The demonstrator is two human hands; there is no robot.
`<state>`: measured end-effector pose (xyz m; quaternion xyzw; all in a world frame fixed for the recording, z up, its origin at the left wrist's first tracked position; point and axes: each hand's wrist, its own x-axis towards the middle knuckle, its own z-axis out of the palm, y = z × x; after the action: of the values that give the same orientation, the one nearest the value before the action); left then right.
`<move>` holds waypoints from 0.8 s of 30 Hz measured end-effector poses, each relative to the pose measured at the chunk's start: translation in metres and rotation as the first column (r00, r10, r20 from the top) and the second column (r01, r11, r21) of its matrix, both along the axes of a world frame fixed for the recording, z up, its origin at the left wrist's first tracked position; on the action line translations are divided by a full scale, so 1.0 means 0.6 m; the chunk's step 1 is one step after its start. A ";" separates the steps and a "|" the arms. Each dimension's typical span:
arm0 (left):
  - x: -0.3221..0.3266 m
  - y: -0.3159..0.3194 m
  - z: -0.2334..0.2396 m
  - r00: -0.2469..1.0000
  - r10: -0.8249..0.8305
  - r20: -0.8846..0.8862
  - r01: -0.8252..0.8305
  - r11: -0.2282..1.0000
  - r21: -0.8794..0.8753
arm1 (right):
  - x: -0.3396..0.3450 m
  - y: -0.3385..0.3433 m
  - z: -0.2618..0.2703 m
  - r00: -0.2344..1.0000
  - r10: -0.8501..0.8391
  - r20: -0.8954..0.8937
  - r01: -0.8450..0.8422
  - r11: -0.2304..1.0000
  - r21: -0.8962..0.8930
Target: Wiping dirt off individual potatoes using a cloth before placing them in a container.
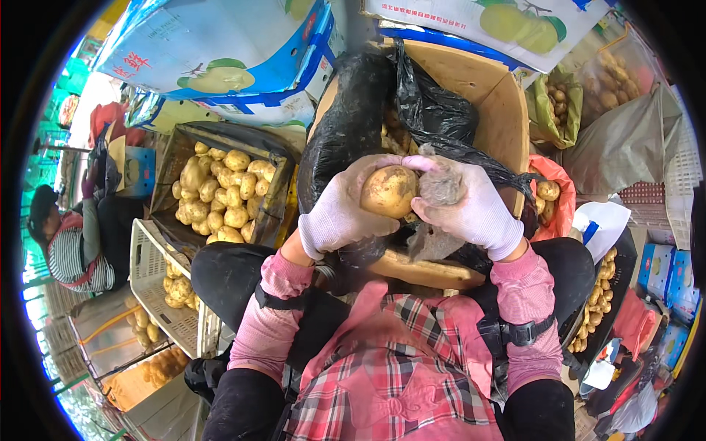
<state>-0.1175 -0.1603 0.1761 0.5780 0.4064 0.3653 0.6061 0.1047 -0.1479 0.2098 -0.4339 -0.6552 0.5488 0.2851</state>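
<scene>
My left hand (353, 204), in a white knit glove, grips a large yellow potato (390, 191) with some brown dirt on its skin. Close at its right side, my gloved right hand (466, 198) holds a wad of grey cloth (441, 184), whose lower end (433, 242) hangs below the palm. Both hands are over a cardboard box (499, 110) lined with black plastic (353, 105). Deep in the liner's opening, more potatoes (394, 132) show, partly hidden by plastic and my hands.
A crate of potatoes (226, 187) stands at left, beside a white plastic crate (165, 281). To the right are a red bag of potatoes (551, 193) and a black-lined container (612, 308). Printed cartons (220, 49) are stacked ahead. Another person (83, 242) sits at far left.
</scene>
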 end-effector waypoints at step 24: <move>0.017 -0.001 0.017 0.988 0.095 -0.124 -0.084 0.992 0.093 | -0.012 -0.005 -0.022 0.898 -0.231 -0.374 0.102 0.937 -0.334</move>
<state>-0.1072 -0.1606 0.1861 0.6075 0.4537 0.3716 0.5358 0.0973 -0.1511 0.1969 -0.4039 -0.4480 0.6951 0.3911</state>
